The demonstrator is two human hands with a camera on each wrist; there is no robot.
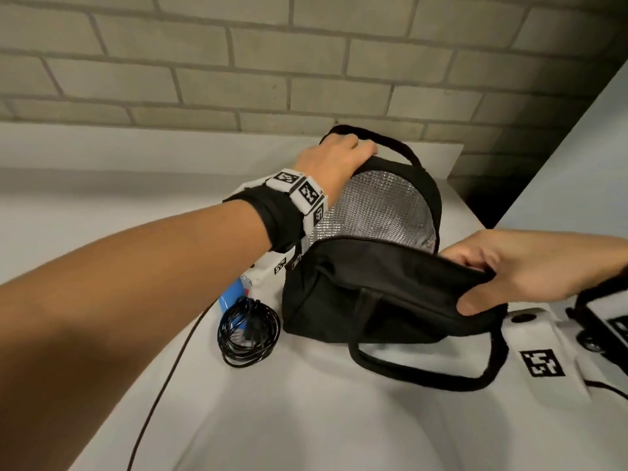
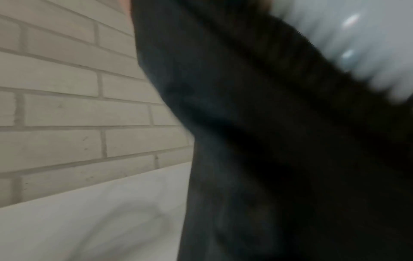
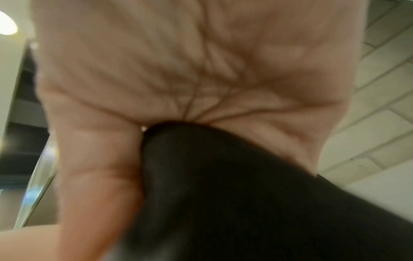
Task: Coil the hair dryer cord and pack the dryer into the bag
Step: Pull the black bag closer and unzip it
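Right hand [image 1: 530, 266]: grip closed on the near rim of the black bag [image 1: 367, 297], thumb outside on the fabric, fingers over the edge into the opening. The right wrist view confirms it: black fabric is pinched between the thumb [image 3: 98, 176] and the palm.

Left hand [image 1: 336, 158]: grip laid over the far rim of the bag, fingers bent over the top edge beside the far carry handle [image 1: 390, 141]. The left wrist view shows only blurred black fabric [image 2: 268, 141] and brick wall [image 2: 67, 106].

The bag stands on the white table [image 1: 306, 419], mouth held wide, silver lining [image 1: 373, 209] exposed. The near carry handle [image 1: 424, 375] lies slack on the table.

The coiled black cord [image 1: 248, 331] lies on the table just left of the bag. The blue hair dryer [image 1: 232, 295] lies partly hidden beneath the left wrist, touching the cord, outside the bag.
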